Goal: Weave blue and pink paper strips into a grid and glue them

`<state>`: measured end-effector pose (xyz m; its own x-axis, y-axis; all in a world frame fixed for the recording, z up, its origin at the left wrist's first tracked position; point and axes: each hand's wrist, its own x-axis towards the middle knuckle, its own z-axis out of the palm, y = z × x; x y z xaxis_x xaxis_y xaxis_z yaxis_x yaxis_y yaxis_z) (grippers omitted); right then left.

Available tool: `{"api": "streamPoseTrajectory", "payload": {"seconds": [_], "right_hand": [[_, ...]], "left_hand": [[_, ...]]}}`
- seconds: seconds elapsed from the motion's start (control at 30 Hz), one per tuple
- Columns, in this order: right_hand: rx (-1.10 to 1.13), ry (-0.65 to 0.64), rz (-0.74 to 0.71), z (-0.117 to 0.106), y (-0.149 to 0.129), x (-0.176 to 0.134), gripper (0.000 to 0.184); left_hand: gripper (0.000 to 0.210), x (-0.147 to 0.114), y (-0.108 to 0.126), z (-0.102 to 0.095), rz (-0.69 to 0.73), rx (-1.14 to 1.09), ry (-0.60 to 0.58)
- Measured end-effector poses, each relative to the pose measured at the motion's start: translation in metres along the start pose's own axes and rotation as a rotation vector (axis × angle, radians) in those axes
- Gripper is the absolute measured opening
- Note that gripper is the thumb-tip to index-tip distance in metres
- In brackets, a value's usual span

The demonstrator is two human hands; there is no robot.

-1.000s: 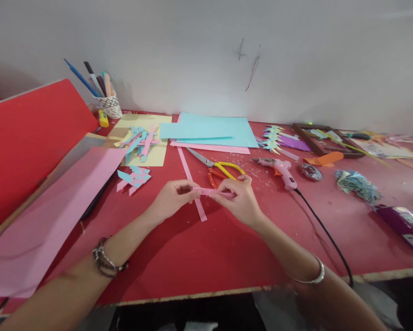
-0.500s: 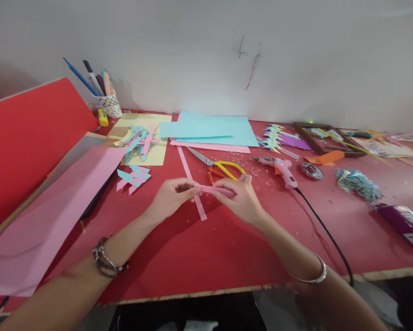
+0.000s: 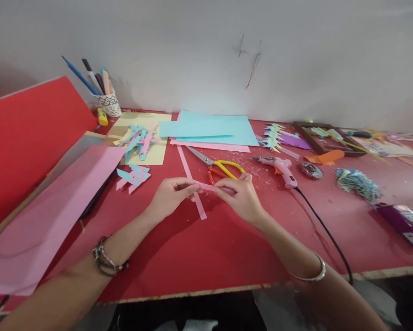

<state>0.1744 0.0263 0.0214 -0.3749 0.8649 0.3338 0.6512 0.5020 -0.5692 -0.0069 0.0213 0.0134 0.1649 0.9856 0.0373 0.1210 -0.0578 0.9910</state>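
At frame centre, left hand and right hand pinch the ends of a thin, flimsy pink paper strip, likely tearing easily.

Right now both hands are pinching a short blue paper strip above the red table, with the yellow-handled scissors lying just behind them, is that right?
Not quite: the strip is pink, not blue. The head view shows the left hand and the right hand pinching a short pink paper strip between them above the red table, with the yellow-handled scissors lying just behind.
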Motion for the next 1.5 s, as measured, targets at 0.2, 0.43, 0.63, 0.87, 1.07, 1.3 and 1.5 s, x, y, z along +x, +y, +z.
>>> {"api": "streamPoseTrajectory", "payload": {"seconds": [0.2, 0.43, 0.63, 0.87, 1.07, 1.3, 1.5], "right_hand": [[0.000, -0.001, 0.019, -0.001, -0.002, 0.000, 0.022], [0.015, -0.014, 0.019, -0.002, -0.001, 0.001, 0.019], [0.044, -0.043, 0.046, -0.009, 0.004, 0.004, 0.015], [0.107, -0.012, 0.063, -0.015, 0.014, 0.007, 0.016], [0.250, 0.110, 0.146, -0.018, 0.019, 0.011, 0.019], [0.629, 0.191, 0.334, -0.019, 0.021, 0.013, 0.026], [0.630, 0.209, 0.345, -0.019, 0.022, 0.014, 0.031]], "left_hand": [[0.014, 0.000, 0.002, 0.000, -0.001, -0.008, 0.001], [0.012, 0.000, 0.004, -0.001, -0.013, 0.002, 0.059], [0.014, 0.003, -0.002, -0.006, 0.006, -0.001, 0.122], [0.015, 0.010, -0.004, -0.015, 0.021, 0.041, 0.201], [0.010, 0.015, -0.005, -0.023, 0.017, 0.027, 0.285], [0.010, 0.017, -0.011, -0.026, 0.044, -0.013, 0.324], [0.011, 0.015, -0.010, -0.027, 0.066, -0.009, 0.346]]}}
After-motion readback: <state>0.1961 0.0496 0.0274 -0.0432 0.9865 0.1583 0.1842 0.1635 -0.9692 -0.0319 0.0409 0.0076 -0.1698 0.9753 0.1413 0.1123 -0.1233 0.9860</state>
